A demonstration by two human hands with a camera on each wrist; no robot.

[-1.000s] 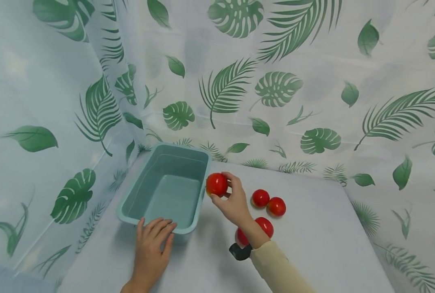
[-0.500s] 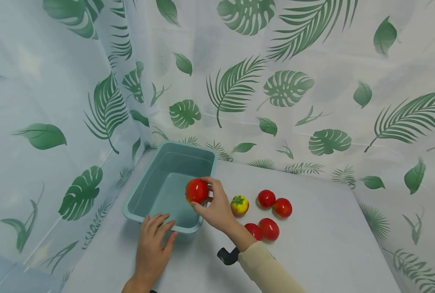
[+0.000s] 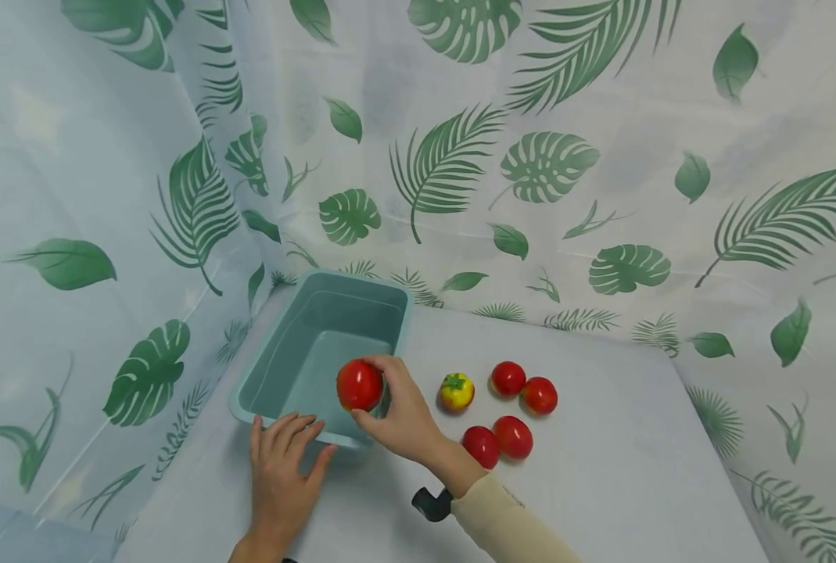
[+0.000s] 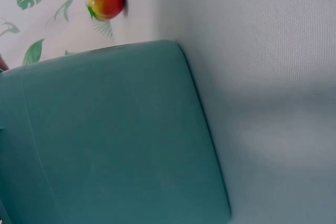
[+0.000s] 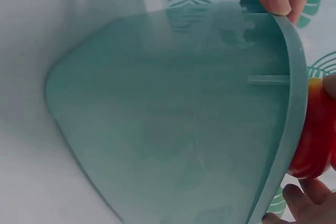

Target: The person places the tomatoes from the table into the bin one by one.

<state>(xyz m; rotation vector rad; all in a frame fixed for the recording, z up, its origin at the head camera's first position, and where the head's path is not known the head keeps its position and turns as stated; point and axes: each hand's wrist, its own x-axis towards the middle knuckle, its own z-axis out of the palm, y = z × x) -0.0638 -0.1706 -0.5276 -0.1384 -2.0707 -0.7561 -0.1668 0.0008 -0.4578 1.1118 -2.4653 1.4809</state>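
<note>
In the head view my right hand [image 3: 407, 414] grips a red tomato [image 3: 359, 385] over the near right corner of a blue-green plastic basin [image 3: 249, 403]. The right wrist view has this tomato [image 5: 315, 129] just beyond the basin's rim [image 5: 296, 82], with fingertips around it. My left hand [image 3: 284, 477] holds the basin's near rim, fingers over the top and thumb on the outside. The basin's inside shows no other tomato in the part I see. Its outer wall [image 4: 121, 135] fills much of the left wrist view.
Right of the basin lie a yellow-and-red tomato [image 3: 456, 392] with a green calyx, two red tomatoes [image 3: 508, 379] behind it and two red tomatoes [image 3: 513, 437] nearer me. A white cloth [image 3: 615, 438] covers the table. Leaf-printed curtains [image 3: 460, 258] stand behind and at left.
My right hand has carried the tomato leftward from beside the basin to over its near right corner. The yellow-and-red tomato has come into view. My left hand stays at the rim.
</note>
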